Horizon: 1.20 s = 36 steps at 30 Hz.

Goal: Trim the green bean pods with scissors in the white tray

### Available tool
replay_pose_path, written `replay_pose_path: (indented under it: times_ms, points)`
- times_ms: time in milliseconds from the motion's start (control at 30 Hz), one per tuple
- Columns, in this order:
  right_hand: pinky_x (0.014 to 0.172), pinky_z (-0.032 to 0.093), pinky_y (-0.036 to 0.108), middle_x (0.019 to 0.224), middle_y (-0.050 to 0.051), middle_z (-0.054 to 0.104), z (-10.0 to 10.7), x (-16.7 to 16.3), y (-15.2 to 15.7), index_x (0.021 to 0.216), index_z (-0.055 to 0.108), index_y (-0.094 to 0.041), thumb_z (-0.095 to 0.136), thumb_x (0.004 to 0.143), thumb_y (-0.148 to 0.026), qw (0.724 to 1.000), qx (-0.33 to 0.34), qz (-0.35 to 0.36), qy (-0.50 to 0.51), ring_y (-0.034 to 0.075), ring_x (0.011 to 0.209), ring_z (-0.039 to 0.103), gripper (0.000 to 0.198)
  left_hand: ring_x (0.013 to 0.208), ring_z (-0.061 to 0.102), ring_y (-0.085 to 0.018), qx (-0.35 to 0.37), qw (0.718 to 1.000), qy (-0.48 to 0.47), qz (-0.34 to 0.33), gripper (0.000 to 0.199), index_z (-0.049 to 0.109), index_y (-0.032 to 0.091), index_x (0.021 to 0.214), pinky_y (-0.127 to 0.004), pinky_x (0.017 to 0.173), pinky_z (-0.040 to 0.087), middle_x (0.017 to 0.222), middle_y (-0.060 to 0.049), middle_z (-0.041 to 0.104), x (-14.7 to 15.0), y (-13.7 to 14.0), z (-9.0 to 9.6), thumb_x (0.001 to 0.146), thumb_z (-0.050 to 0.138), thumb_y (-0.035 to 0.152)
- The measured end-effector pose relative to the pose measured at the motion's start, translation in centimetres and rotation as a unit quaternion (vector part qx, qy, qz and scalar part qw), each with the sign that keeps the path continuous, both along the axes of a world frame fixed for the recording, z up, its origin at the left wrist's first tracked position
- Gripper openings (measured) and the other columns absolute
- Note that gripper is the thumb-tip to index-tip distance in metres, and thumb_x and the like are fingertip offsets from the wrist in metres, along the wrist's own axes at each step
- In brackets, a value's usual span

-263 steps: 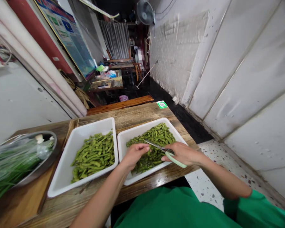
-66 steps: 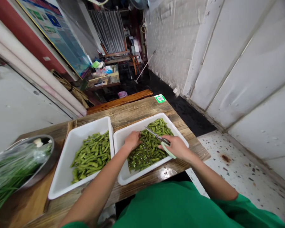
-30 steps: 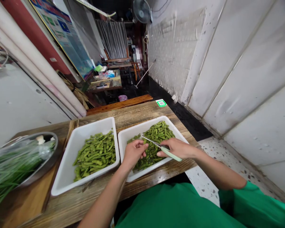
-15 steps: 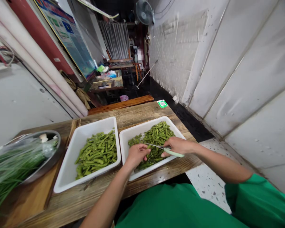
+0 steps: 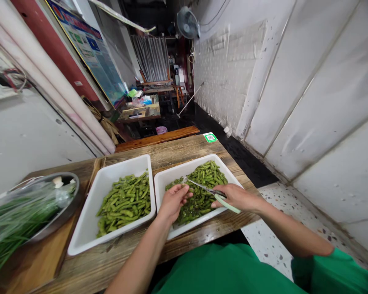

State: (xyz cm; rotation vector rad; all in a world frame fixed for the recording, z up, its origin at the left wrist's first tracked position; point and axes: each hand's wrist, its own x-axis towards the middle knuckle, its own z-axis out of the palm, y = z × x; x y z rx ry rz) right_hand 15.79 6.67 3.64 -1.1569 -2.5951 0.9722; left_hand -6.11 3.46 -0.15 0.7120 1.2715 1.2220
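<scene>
My right hand [image 5: 237, 197] grips a pair of scissors [image 5: 204, 187] with pale green handles. The blades point left over the right white tray [image 5: 233, 178], close to the fingertips of my left hand [image 5: 173, 201]. That hand is closed in a pinch over the tray's left side; what lies between its fingers is too small to make out. Green edamame pods [image 5: 211, 173] are heaped in this tray, with small trimmings near its left wall. More edamame pods [image 5: 125, 200] fill much of the left white tray [image 5: 84, 228].
At the far left, a metal bowl [image 5: 75, 200] holds bagged green stalks [image 5: 21, 216] on a wooden board [image 5: 46, 261]. A green QR code card [image 5: 210, 137] lies at the table's far edge. Behind the table stands a wooden bench [image 5: 159, 138].
The scissors have tilted, their tips now raised above my left fingertips. A pod seen at my left fingertips before no longer shows clearly. The view has shifted slightly.
</scene>
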Motion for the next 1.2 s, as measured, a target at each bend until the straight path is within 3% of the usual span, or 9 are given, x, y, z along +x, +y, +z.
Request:
replay_pose_path:
  times_ms: [133, 333, 700, 900, 1067, 1200]
  points:
    - [0.060, 0.036, 0.023, 0.081, 0.005, 0.061, 0.3, 0.0, -0.6, 0.101, 0.054, -0.017, 0.050, 0.069, -0.053, 1.000, 0.006, -0.006, 0.009, 0.018, 0.070, 0.055, 0.048, 0.070, 0.060, -0.012, -0.026, 0.991, -0.120, 0.046, 0.022, 0.047, 0.014, 0.066, -0.014, 0.049, 0.039, 0.062, -0.001, 0.059, 0.6, 0.0, 0.7, 0.059, 0.068, 0.019]
    - [0.064, 0.037, 0.025, 0.084, 0.007, 0.062, 0.5, -0.3, -1.0, 0.102, 0.054, -0.016, 0.045, 0.073, -0.053, 1.000, 0.025, -0.003, 0.006, 0.019, 0.074, 0.056, 0.048, 0.059, 0.058, -0.007, -0.015, 0.988, -0.141, 0.059, 0.017, 0.050, 0.012, 0.067, -0.014, 0.048, 0.042, 0.064, -0.005, 0.062, 1.1, -0.1, 0.8, 0.063, 0.065, 0.017]
    - [0.065, 0.037, 0.025, 0.086, 0.008, 0.063, 0.6, -0.3, -1.1, 0.105, 0.054, -0.017, 0.049, 0.071, -0.052, 1.000, 0.027, -0.014, -0.004, 0.021, 0.077, 0.056, 0.050, 0.052, 0.055, -0.006, -0.010, 0.990, -0.124, 0.066, 0.018, 0.050, 0.013, 0.064, -0.014, 0.046, 0.042, 0.060, -0.003, 0.061, 1.2, -0.3, 0.4, 0.061, 0.067, 0.017]
    - [0.060, 0.036, 0.023, 0.079, 0.006, 0.064, 0.4, 0.1, -1.1, 0.096, 0.059, -0.019, 0.048, 0.071, -0.052, 1.000, 0.019, -0.016, -0.006, 0.019, 0.069, 0.057, 0.043, 0.050, 0.054, -0.005, -0.025, 0.992, -0.110, 0.059, 0.017, 0.050, 0.012, 0.064, -0.013, 0.046, 0.041, 0.058, -0.003, 0.060, 1.4, -0.4, 0.5, 0.062, 0.066, 0.017]
    - [0.056, 0.035, 0.022, 0.072, 0.005, 0.063, 0.2, 0.3, -1.0, 0.082, 0.062, -0.018, 0.048, 0.071, -0.051, 0.999, 0.026, 0.000, -0.037, 0.018, 0.066, 0.057, 0.037, 0.051, 0.055, -0.006, -0.067, 0.991, -0.106, 0.049, 0.016, 0.052, 0.012, 0.064, -0.014, 0.047, 0.041, 0.058, -0.003, 0.060, 1.4, -0.4, -0.6, 0.061, 0.067, 0.016]
    - [0.055, 0.034, 0.022, 0.070, 0.006, 0.063, -0.3, 0.6, -0.7, 0.079, 0.062, -0.018, 0.046, 0.071, -0.054, 0.996, 0.053, 0.004, -0.070, 0.019, 0.066, 0.057, 0.041, 0.059, 0.057, -0.009, -0.017, 0.999, 0.010, 0.041, 0.017, 0.057, 0.013, 0.070, -0.017, 0.052, 0.043, 0.062, -0.002, 0.061, 0.6, -0.2, -0.3, 0.061, 0.066, 0.023]
